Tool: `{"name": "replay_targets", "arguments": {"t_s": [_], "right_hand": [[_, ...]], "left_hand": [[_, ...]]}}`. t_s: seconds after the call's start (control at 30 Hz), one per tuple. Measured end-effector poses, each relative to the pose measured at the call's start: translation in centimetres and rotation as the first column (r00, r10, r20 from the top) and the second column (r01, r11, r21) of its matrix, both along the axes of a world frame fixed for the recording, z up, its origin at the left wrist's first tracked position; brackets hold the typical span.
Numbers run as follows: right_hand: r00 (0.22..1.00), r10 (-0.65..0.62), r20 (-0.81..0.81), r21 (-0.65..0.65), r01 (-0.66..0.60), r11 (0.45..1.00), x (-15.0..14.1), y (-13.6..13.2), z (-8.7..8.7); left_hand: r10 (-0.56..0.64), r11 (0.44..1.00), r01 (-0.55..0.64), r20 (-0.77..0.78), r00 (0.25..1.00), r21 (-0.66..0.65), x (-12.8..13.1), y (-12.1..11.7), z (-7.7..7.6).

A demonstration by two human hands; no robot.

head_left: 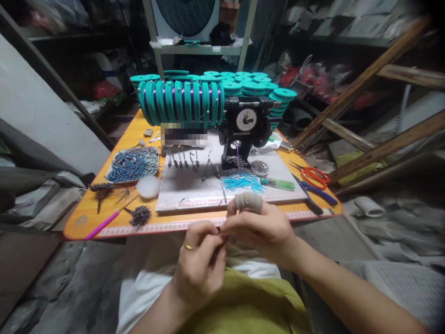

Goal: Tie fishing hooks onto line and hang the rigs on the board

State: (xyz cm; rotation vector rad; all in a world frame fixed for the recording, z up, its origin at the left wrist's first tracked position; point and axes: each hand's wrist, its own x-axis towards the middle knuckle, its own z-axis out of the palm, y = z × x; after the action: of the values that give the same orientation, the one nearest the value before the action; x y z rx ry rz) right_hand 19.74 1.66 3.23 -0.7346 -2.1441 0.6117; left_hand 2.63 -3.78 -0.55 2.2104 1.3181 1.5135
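Observation:
My left hand, with a gold ring on one finger, is closed in a pinch just off the table's front edge. Against it, fingertips nearly meeting, is my right hand, also pinched. A grey finger wrap covers one of its fingers. Something small and dark shows between the fingertips, too hidden to name. Beyond my hands lie blue thin strips on a white board. A thin line runs down from the black winding machine towards my right hand.
Teal spools with purple line sit left of the machine. On the orange table are a tray of blue slender pieces, a pink-handled tool, blue-handled pliers, orange-handled scissors and a dish of metal bits.

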Motion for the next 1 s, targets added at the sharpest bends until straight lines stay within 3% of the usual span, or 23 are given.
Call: {"name": "replay_targets", "arguments": {"t_s": [0.07, 0.13, 0.17, 0.23, 0.27, 0.33, 0.4, 0.43, 0.5, 0.6, 0.7, 0.73, 0.8, 0.87, 0.9, 0.93, 1.0], "right_hand": [[0.998, -0.059, -0.019, 0.101, 0.06, 0.993, -0.6, 0.3, 0.1], [0.995, -0.097, -0.004, 0.184, 0.096, 0.978, -0.9, 0.5, 0.4], [0.994, -0.11, 0.001, 0.212, 0.107, 0.971, -0.8, 0.5, 0.4], [0.996, -0.091, 0.006, 0.264, 0.086, 0.961, -0.3, 0.4, 0.4], [0.999, -0.045, 0.016, 0.282, 0.039, 0.959, 0.1, 0.2, 0.3], [0.993, 0.086, 0.078, 0.266, -0.104, 0.958, 0.8, 0.0, 0.1], [0.966, 0.201, 0.164, 0.172, -0.228, 0.958, 1.2, -0.2, -0.1], [0.958, 0.216, 0.188, 0.123, -0.241, 0.963, 1.3, -0.3, -0.1], [0.957, 0.202, 0.208, 0.065, -0.219, 0.973, 1.2, -0.4, 0.1], [0.966, 0.158, 0.203, 0.096, -0.181, 0.979, 1.1, -0.5, 0.6], [0.969, 0.137, 0.206, -0.018, -0.136, 0.991, 1.2, -0.7, 0.8], [0.971, 0.133, 0.2, -0.086, -0.118, 0.989, 1.2, -0.8, 0.8], [0.977, 0.115, 0.179, -0.158, -0.087, 0.984, 1.0, -0.8, 0.6], [0.988, 0.085, 0.129, -0.129, -0.068, 0.989, 0.6, -0.7, 0.4], [0.993, 0.06, 0.101, -0.088, -0.051, 0.995, 0.3, -0.6, 0.3], [0.997, 0.029, 0.076, -0.042, -0.026, 0.999, 0.0, -0.4, 0.3], [0.998, -0.04, 0.045, 0.045, 0.038, 0.998, -0.6, 0.0, 0.2]], "left_hand": [[0.014, 0.968, 0.032, -0.18, 0.984, 0.25, 0.1, 0.2, -0.2], [-0.038, 0.947, 0.113, -0.247, 0.968, 0.3, 0.1, 0.5, -0.2], [-0.083, 0.962, 0.134, -0.214, 0.973, 0.238, 0.1, 0.5, 0.0], [-0.17, 0.983, 0.171, 0.017, 0.985, -0.067, -0.1, 0.5, 0.4], [-0.176, 0.938, 0.226, 0.201, 0.964, -0.264, -0.2, 0.4, 0.7], [-0.07, 0.73, 0.431, 0.569, 0.819, -0.53, -0.3, 0.2, 1.0], [0.1, 0.532, 0.637, 0.788, 0.607, -0.558, -0.2, 0.1, 1.2], [0.17, 0.473, 0.704, 0.839, 0.518, -0.53, -0.1, 0.1, 1.3], [0.24, 0.412, 0.777, 0.88, 0.411, -0.476, 0.2, 0.2, 1.4], [0.22, 0.381, 0.815, 0.899, 0.379, -0.437, 0.4, 0.5, 1.3], [0.136, 0.438, 0.755, 0.867, 0.48, -0.487, 0.3, 0.6, 1.1], [0.086, 0.501, 0.691, 0.824, 0.56, -0.522, 0.2, 0.5, 1.0], [-0.029, 0.711, 0.464, 0.638, 0.77, -0.528, 0.0, 0.3, 0.7], [-0.067, 0.928, 0.177, 0.32, 0.945, -0.329, -0.1, -0.1, 0.4], [-0.04, 0.982, 0.068, 0.157, 0.987, -0.175, -0.1, -0.2, 0.3], [-0.005, 1.0, 0.005, 0.021, 1.0, -0.023, -0.1, -0.2, 0.1], [0.042, 0.983, -0.011, -0.163, 0.986, 0.185, -0.2, -0.1, -0.3]]}}
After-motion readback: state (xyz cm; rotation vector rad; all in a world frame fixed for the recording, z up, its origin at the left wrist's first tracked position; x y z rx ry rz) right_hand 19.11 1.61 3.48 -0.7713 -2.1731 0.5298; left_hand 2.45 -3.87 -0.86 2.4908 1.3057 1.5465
